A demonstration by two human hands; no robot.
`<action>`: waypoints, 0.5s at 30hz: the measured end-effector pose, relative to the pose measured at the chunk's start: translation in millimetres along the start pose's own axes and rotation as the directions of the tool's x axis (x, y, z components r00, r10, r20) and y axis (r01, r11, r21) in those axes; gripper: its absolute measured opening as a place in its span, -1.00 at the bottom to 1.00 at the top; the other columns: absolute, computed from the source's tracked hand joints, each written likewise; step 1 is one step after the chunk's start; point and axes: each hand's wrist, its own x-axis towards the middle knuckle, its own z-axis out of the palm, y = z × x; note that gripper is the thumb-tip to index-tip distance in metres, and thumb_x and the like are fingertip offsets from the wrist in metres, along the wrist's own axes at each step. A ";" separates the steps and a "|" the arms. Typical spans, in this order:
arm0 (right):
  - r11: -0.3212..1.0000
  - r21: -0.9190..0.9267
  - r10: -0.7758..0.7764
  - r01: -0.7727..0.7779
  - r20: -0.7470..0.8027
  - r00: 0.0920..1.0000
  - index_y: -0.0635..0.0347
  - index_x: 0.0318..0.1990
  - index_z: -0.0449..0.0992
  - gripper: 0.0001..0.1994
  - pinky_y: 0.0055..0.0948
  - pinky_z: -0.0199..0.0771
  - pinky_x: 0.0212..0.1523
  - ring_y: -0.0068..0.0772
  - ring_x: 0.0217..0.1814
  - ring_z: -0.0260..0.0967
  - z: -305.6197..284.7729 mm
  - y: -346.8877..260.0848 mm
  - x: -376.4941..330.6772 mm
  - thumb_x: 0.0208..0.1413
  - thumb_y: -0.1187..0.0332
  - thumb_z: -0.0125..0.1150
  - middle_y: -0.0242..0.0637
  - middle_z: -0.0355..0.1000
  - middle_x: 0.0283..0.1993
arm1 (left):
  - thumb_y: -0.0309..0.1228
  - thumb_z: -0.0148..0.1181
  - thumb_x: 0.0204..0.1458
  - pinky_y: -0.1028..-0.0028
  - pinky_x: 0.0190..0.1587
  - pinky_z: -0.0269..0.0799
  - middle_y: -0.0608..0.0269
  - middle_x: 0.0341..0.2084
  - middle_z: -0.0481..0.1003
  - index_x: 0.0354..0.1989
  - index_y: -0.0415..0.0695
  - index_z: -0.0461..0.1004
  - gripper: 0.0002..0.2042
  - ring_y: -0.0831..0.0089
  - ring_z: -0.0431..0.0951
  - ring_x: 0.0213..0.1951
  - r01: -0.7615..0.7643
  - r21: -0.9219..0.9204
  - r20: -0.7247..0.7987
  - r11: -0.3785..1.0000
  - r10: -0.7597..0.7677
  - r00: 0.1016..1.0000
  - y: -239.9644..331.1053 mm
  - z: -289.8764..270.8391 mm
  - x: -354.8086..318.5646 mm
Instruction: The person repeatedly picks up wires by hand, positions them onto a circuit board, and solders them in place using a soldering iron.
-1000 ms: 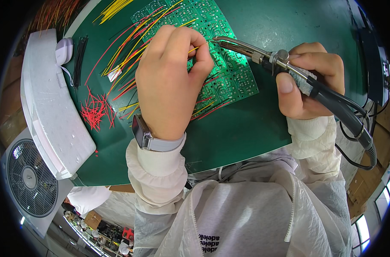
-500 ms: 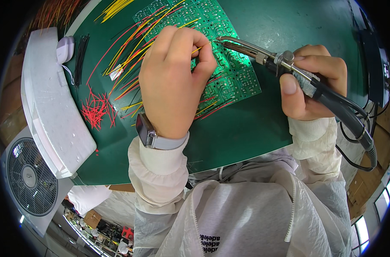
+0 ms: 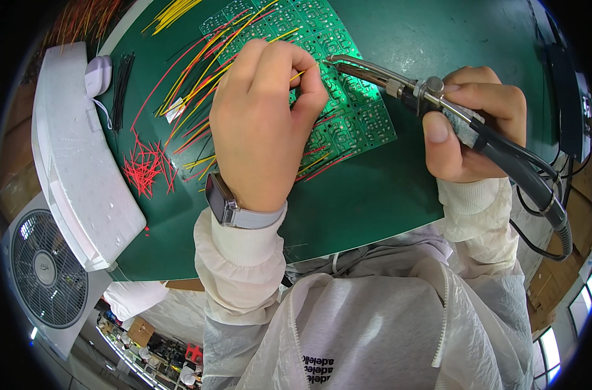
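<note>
right hand [image 3: 491, 107] gripping soldering iron [image 3: 432, 94], aslant, pointing leftward, left hand [image 3: 263, 117] pinching yellow wire [image 3: 298, 76]

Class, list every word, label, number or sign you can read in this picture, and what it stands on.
Grey fabric shirt: dark printed lettering, upside down in this view; I won't copy its wording.
Square grey plastic fan: the mark on its round hub is too small to read.
Flat green circuit-board panel: any lettering is too small to read.
</note>
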 end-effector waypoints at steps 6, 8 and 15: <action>0.999 0.015 0.032 -0.032 0.009 0.999 0.31 -0.26 0.27 -0.65 -0.57 0.33 -0.48 -0.45 -0.53 0.30 -0.8 -0.7 -0.7 -0.06 0.35 0.32 -0.10 0.36 -0.48 | -0.59 0.21 -0.15 0.60 -0.56 0.21 0.39 -0.60 0.36 -0.47 -0.16 0.44 -0.91 0.63 0.25 -0.63 0.007 0.009 0.009 1.000 -0.007 1.000 1.2 -0.6 -0.1; 0.998 0.032 0.055 -0.054 -0.001 0.999 0.31 -0.26 0.27 -0.65 -0.57 0.33 -0.47 -0.44 -0.52 0.30 -1.1 -1.6 -1.7 -0.06 0.35 0.32 -0.10 0.36 -0.47 | -0.59 0.21 -0.14 0.61 -0.56 0.21 0.39 -0.60 0.36 -0.47 -0.16 0.44 -0.91 0.64 0.25 -0.63 0.012 0.013 0.009 1.000 -0.012 1.000 0.9 -0.2 -0.9; 1.000 -0.015 0.003 -0.003 0.005 1.000 0.32 -0.25 0.27 -0.65 -0.58 0.33 -0.48 -0.46 -0.52 0.29 -0.2 -1.1 0.0 -0.07 0.35 0.32 -0.10 0.36 -0.47 | -0.59 0.21 -0.13 0.60 -0.57 0.20 0.39 -0.60 0.36 -0.47 -0.17 0.44 -0.92 0.64 0.25 -0.63 0.014 0.012 0.012 1.000 -0.014 1.000 1.2 -0.5 -0.8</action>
